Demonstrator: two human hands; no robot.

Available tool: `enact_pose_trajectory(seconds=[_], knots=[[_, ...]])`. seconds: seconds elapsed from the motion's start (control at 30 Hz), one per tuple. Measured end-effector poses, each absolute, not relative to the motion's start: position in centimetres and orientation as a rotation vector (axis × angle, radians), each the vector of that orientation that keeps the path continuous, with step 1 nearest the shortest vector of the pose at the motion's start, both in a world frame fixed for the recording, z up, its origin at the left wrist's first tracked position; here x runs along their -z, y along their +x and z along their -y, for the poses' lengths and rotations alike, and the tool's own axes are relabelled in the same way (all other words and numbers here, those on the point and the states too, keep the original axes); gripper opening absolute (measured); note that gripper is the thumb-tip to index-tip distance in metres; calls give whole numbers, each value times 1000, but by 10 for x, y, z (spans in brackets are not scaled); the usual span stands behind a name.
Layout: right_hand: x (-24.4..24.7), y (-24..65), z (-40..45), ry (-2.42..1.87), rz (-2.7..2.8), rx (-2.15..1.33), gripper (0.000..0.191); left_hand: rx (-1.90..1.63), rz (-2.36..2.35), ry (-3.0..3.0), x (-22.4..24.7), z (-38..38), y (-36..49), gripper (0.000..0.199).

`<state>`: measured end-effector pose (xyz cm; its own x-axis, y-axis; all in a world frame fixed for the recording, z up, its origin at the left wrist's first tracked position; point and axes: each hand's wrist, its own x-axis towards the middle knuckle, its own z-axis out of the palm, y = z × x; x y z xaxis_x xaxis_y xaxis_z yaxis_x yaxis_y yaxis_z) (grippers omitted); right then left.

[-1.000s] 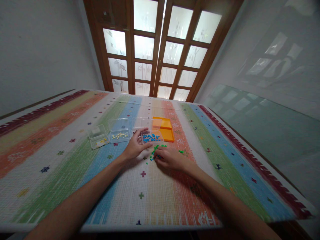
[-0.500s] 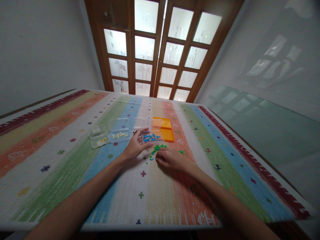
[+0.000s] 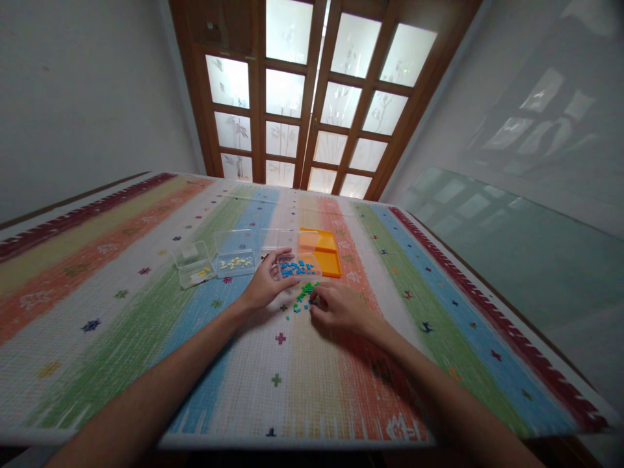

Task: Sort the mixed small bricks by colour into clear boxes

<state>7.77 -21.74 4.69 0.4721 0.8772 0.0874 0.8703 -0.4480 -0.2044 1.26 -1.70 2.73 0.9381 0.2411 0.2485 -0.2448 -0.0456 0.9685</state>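
My left hand (image 3: 263,284) curves around the left side of a clear plastic box (image 3: 319,273), thumb at its front edge and fingers at its back. Small blue pieces (image 3: 298,267) lie in this box. Just in front of it, a loose pile of small green pieces (image 3: 307,290) with some blue ones is spread on the tablecloth. My right hand (image 3: 338,304) is at the right edge of that pile, thumb and fingers pinched together. Whatever sits between those fingertips is too small or hidden to make out.
Left of my hands stand an open clear box (image 3: 236,264) of pale pieces and a smaller clear box (image 3: 196,275) with yellow pieces. An orange two-part tray (image 3: 332,262) lies behind the blue pieces' box. A striped cloth (image 3: 253,383) covers the table.
My right hand has shifted slightly right, off part of the pile, and more loose pieces show beside its fingertips. My left hand stays at the box.
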Motion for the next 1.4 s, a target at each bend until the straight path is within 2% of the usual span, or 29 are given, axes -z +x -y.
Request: enact_pose_trajectory(seconds=[0.27, 0.63, 1.13, 1.4], knots=[[-45, 77, 219, -2399, 1542, -138, 16, -363, -7, 1549, -28, 17, 13, 65], [-37, 86, 219, -2207, 1739, -38, 15, -377, 11, 1569, -23, 15, 16, 68], [-27, 89, 218, -2165, 1892, 70, 20, -345, 44, 1539, -23, 16, 14, 67], [-70, 85, 225, -2017, 1793, -9, 12, -305, 74, 1542, -23, 18, 13, 68]])
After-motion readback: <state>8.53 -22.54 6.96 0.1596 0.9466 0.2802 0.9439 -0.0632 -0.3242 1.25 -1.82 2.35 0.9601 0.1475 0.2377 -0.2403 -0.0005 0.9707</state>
